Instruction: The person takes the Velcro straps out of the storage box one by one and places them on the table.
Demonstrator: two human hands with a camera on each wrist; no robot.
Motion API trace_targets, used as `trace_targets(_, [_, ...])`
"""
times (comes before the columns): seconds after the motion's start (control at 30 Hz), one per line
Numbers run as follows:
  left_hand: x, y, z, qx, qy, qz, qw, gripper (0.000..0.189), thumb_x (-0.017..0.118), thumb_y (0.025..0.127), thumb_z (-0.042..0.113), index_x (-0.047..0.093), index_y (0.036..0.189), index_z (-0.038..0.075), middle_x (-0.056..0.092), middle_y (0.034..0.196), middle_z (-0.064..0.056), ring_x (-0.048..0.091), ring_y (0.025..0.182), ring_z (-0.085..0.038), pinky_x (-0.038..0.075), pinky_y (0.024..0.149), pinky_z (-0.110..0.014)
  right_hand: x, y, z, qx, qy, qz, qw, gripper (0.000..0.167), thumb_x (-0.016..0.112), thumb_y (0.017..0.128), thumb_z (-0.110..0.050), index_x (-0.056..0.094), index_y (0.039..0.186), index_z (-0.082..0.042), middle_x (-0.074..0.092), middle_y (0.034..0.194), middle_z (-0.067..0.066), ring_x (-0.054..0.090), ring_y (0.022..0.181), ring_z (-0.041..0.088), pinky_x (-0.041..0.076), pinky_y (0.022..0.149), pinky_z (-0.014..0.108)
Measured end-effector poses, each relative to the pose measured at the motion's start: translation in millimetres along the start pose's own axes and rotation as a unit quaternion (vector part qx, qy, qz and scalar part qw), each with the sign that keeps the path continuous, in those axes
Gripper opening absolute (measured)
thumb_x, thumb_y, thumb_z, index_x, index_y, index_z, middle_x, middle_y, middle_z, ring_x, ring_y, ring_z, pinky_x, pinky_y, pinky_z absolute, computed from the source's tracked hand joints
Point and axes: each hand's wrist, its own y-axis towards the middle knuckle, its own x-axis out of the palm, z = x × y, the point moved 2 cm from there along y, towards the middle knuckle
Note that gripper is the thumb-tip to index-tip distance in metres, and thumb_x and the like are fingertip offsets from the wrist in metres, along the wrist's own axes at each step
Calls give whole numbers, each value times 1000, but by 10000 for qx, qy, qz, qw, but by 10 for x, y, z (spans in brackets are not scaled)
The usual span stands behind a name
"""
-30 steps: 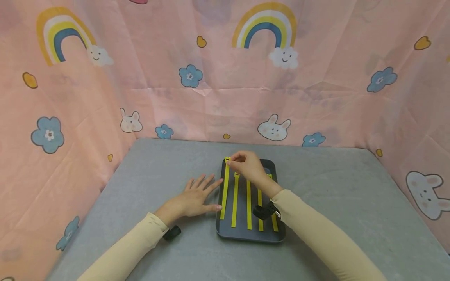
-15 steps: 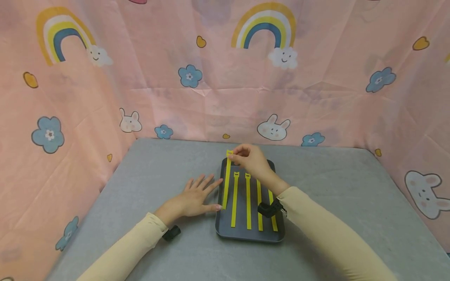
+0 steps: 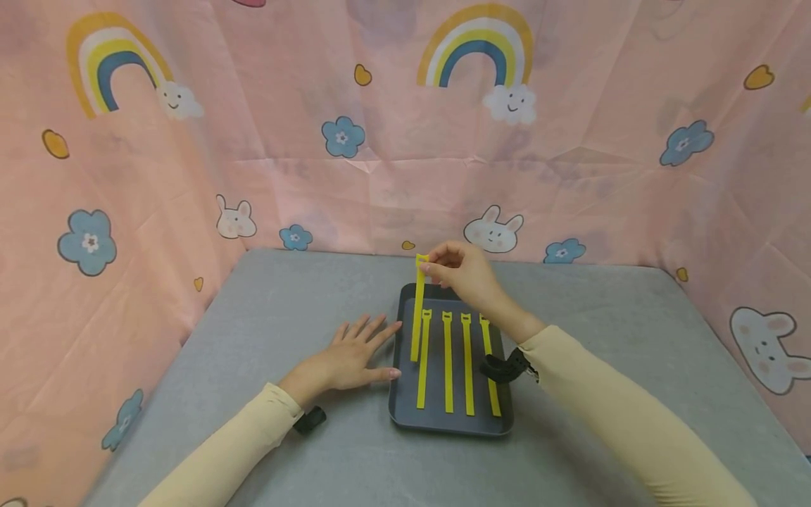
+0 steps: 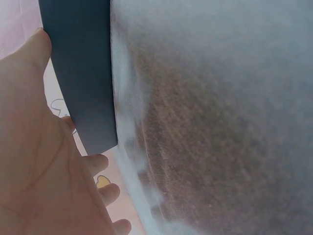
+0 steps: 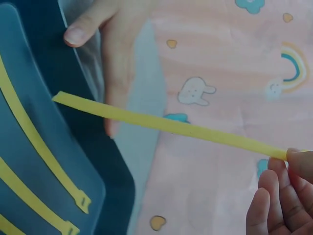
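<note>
My right hand [image 3: 470, 278] pinches a yellow hook-and-loop cable tie [image 3: 417, 310] by its slotted head, between thumb and fingertips. The tie hangs nearly upright over the far left part of a dark grey tray [image 3: 437, 422]. In the right wrist view, this cable tie [image 5: 171, 126] stretches straight from the fingers, its tail in front of the tray wall. Several more yellow cable ties [image 3: 448, 366] lie side by side in the tray, heads to the far end. My left hand [image 3: 345, 362] has its fingers spread, with thumb and index finger at the tray's left rim.
Under the tray is a grey tabletop [image 3: 304, 289], extending to both sides. A pink cloth [image 3: 405, 190] printed with rainbows, rabbits and flowers hangs behind the table and along its sides. Each wrist wears a black strap device [image 3: 310, 420].
The right hand has lifted the leftmost cable tie from the tray, moving up and slightly right. Its tail has come off the tray floor. The left hand stays where it was.
</note>
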Motion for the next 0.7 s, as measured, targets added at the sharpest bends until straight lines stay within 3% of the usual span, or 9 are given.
trace_targets(0.1, [-11,-6,11,32,-14,32,10000,89,45,89,76,6,159,39,6,170,-4,4,156,-36,7,121,-66,-89,-4,-53,0,-82,62,9999,16,70,93,-18,67,100,-5,71,93,12,66,81,30,56,68,27])
trace_targets(0.3, [-30,-25,19,191,-25,91,9998,90,41,89,78,7,160,35,8,169,-8,5,156,-39,7,120,-67,-296,-27,-132,-64,-352,248,9991,20,71,93,-20,67,103,-3,72,98,16,67,76,13,57,72,25])
trace_targets(0.5, [-39,-34,20,187,5,32,9998,89,41,90,76,6,160,34,7,169,-9,4,156,-39,6,120,-67,-493,-90,-202,-17,-461,395,9982,23,72,92,-24,66,103,-5,71,87,-4,68,76,10,57,72,26])
trace_targets(0.7, [-49,-39,32,126,16,-3,9999,88,45,92,72,5,160,35,6,169,-7,4,156,-38,6,121,-66,-698,-190,-254,-263,-677,504,9961,23,72,92,-23,66,101,-3,70,83,-11,67,74,6,56,68,23])
